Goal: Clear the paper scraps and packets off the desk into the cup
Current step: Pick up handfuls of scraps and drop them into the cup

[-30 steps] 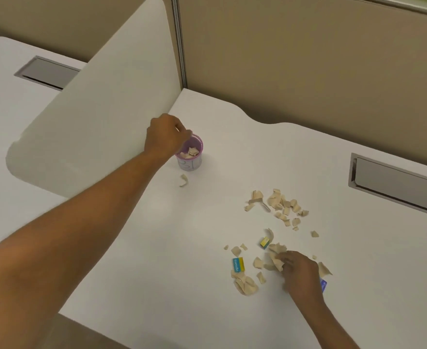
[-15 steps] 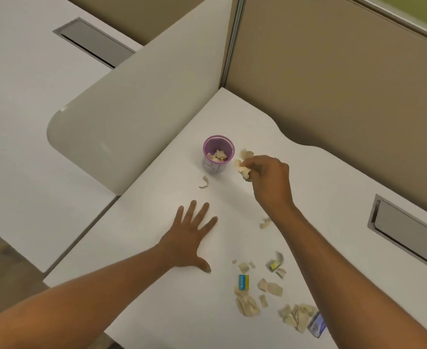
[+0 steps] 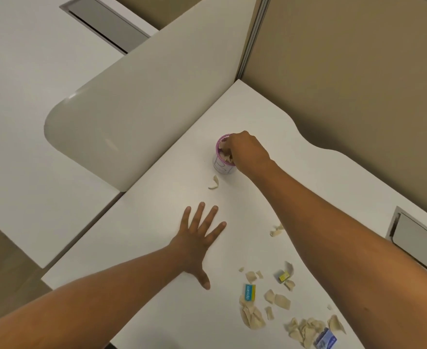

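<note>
A small cup (image 3: 219, 165) with a purple rim stands near the desk's back corner, holding beige scraps. My right hand (image 3: 248, 151) is over the cup's mouth, fingers bunched on paper scraps (image 3: 224, 150) at the rim. My left hand (image 3: 198, 237) lies flat on the desk, fingers spread, holding nothing. One curled scrap (image 3: 214, 183) lies just in front of the cup. Several beige scraps (image 3: 252, 316) are scattered at the front right with a blue-yellow packet (image 3: 249, 292), a small yellow packet (image 3: 284, 276) and a blue packet (image 3: 325, 340).
A white divider panel (image 3: 142, 102) rises along the desk's left side, and a tan partition wall (image 3: 358, 79) stands behind. A grey cable flap (image 3: 419, 238) is set into the desk at the right. A second desk (image 3: 18, 96) lies to the left.
My right hand carried a bunch of scraps from beside the cup to over its mouth. My left hand stays flat on the desk.
</note>
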A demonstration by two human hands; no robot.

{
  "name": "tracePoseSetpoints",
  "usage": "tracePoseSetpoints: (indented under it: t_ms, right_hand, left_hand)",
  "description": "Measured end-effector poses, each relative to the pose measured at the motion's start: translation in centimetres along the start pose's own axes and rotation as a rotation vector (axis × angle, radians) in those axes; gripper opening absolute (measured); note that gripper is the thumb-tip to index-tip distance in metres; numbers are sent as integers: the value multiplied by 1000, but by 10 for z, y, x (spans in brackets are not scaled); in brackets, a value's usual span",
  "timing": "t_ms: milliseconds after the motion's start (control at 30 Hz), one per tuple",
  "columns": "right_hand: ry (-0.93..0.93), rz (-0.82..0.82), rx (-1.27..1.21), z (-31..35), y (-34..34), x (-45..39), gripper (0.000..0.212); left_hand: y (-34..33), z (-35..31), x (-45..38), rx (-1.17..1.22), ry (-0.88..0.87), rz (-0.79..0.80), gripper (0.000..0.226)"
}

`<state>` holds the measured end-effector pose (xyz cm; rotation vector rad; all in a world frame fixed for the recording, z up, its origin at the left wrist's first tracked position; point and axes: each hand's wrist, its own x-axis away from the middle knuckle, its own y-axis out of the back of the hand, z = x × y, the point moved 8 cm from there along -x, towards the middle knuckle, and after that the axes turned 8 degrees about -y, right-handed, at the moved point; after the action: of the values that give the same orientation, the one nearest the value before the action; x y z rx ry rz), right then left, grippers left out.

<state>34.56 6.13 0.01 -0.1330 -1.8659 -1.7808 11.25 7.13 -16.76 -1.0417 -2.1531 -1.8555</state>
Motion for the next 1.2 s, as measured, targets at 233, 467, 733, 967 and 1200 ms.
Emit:
tracePoseSetpoints:
  t_ms: [233, 467, 733, 967, 1200]
  right_hand:
    - [64, 27, -67, -5, 14, 4, 28]
    - [108, -98, -167, -18, 35, 13, 33]
    - [295, -317, -246, -1, -25, 73, 21]
    - [407, -139, 75, 6, -112, 69, 45]
    - [467, -166, 146, 4, -123, 73, 25]
  left_hand:
    - [1, 0, 0, -19, 4, 20, 167]
    - [6, -1, 1, -24, 11, 41, 166]
    - [7, -2, 2, -10, 8, 22, 167]
    - [7, -2, 3, -14, 6, 1, 166]
    - [4, 0, 2, -3, -1, -19, 166]
